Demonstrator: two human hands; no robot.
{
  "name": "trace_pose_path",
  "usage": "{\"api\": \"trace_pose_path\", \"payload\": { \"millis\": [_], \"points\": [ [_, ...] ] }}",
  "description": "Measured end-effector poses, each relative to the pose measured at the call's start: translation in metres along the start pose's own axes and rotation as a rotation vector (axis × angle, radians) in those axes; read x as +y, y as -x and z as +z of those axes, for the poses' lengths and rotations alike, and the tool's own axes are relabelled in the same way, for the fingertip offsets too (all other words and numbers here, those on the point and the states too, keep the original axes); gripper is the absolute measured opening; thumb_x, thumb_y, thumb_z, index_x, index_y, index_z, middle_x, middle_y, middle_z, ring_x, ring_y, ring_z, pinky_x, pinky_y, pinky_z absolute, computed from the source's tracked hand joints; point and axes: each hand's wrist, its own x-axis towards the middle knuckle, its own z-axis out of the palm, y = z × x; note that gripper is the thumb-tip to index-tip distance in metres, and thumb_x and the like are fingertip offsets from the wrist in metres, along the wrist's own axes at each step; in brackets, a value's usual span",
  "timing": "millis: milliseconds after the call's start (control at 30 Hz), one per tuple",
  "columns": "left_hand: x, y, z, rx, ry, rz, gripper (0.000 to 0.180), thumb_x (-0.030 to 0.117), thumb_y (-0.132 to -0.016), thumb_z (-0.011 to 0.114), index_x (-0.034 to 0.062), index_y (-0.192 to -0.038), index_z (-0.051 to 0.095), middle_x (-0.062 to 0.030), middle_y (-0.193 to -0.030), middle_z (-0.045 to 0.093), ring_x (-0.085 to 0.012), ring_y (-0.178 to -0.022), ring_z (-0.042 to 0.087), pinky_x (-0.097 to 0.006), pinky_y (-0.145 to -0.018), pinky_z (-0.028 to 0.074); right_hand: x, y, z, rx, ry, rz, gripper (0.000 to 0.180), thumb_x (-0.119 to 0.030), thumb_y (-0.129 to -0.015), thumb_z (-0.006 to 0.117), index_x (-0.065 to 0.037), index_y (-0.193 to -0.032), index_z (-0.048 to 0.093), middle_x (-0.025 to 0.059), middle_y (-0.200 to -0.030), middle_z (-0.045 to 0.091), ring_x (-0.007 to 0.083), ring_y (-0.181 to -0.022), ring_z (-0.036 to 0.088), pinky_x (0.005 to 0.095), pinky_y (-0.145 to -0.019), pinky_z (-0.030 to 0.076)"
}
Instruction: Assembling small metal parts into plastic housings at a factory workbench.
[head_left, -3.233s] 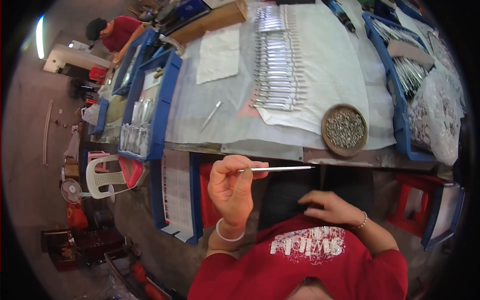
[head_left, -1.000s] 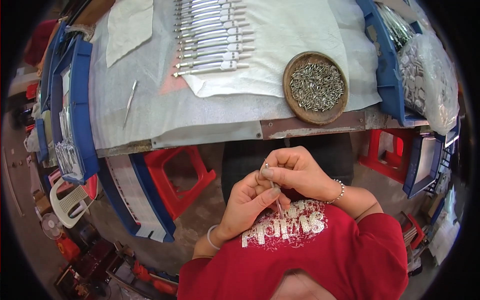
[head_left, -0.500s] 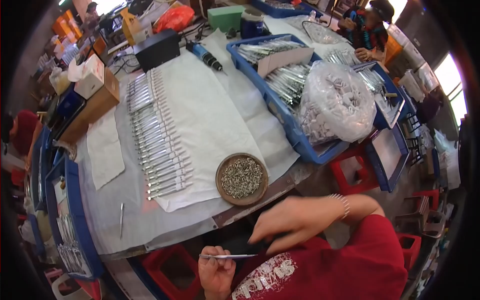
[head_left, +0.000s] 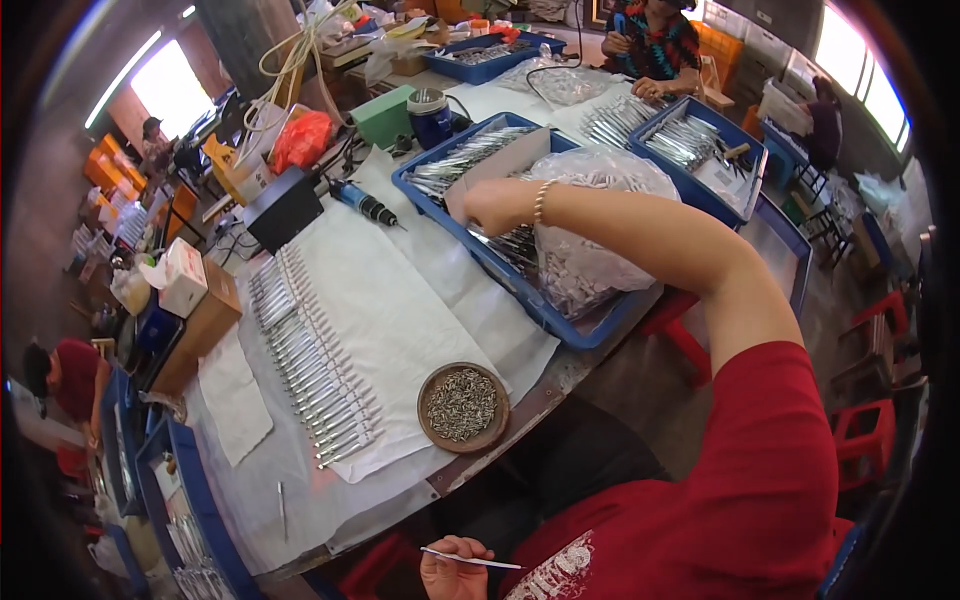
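Low at the front edge, my left hand point(head_left: 455, 572) is closed around a slim, pale silvery pen-like rod point(head_left: 470, 558), which sticks out to the right. My right hand point(head_left: 498, 207) reaches over the blue tray point(head_left: 555, 318), its fingers curled down among thin silvery rods point(head_left: 515, 245) beside a cardboard divider point(head_left: 490, 172). What those fingertips hold is hidden. A clear bag of small white pieces point(head_left: 600, 250) lies in the tray under my right forearm. On the white cloth, similar rods point(head_left: 310, 365) lie in a long row.
A round wooden bowl of small metal pieces point(head_left: 462, 408) sits near the table's front edge. One loose rod point(head_left: 283, 512) lies left of it. Farther back are a blue power screwdriver point(head_left: 362, 203) and a black box point(head_left: 283, 210). A co-worker point(head_left: 655, 50) sits across the table.
My right hand has moved from beside my left hand up and across into the blue tray. My left hand still holds its rod. The view has shifted.
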Motion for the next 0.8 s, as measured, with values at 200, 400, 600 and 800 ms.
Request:
{"api": "trace_pose_path", "payload": {
  "millis": [200,400,600,800],
  "points": [
    [-0.005,0.001,0.01,-0.006,-0.027,-0.079,0.019,0.022,-0.088,0.058,0.0087,-0.101,0.054,-0.0048,-0.081,0.05,-0.0181,-0.072,0.049,-0.032,-0.063,0.045,-0.014,-0.013,0.009,-0.074,-0.037,0.218,0.027,-0.01,-0.075,0.055,-0.002,-0.097,0.066,0.0169,-0.102,0.064,0.0296,-0.094,0.062,0.0382,-0.077,0.049],
    [-0.005,-0.003,0.016,0.027,-0.083,-0.074,0.019,0.022,-0.088,0.057,0.0089,-0.101,0.053,-0.0032,-0.077,0.047,-0.0153,-0.067,0.045,-0.028,-0.059,0.039,-0.005,-0.031,0.026,-0.117,-0.08,0.292,0.03,-0.012,-0.074,0.062,-0.004,-0.103,0.066,0.0138,-0.107,0.063,0.029,-0.099,0.061,0.0372,-0.08,0.049],
    [-0.009,-0.007,0.022,0.018,-0.08,-0.096,0.019,0.023,-0.089,0.056,0.0088,-0.101,0.051,-0.0027,-0.076,0.044,-0.0143,-0.065,0.043,-0.028,-0.058,0.037,-0.001,-0.034,0.031,-0.137,-0.038,0.288,0.034,-0.009,-0.071,0.064,-0.005,-0.105,0.065,0.013,-0.109,0.063,0.0277,-0.101,0.06,0.0367,-0.082,0.049],
    [-0.013,-0.002,0.024,0.012,-0.081,-0.091,0.02,0.024,-0.089,0.056,0.009,-0.102,0.051,-0.0026,-0.077,0.045,-0.0139,-0.066,0.043,-0.028,-0.059,0.036,-0.01,-0.026,0.024,-0.014,-0.159,0.368,0.04,-0.004,-0.07,0.065,-0.007,-0.11,0.063,0.0128,-0.113,0.061,0.0264,-0.103,0.06,0.0361,-0.083,0.048]
  ]
}}
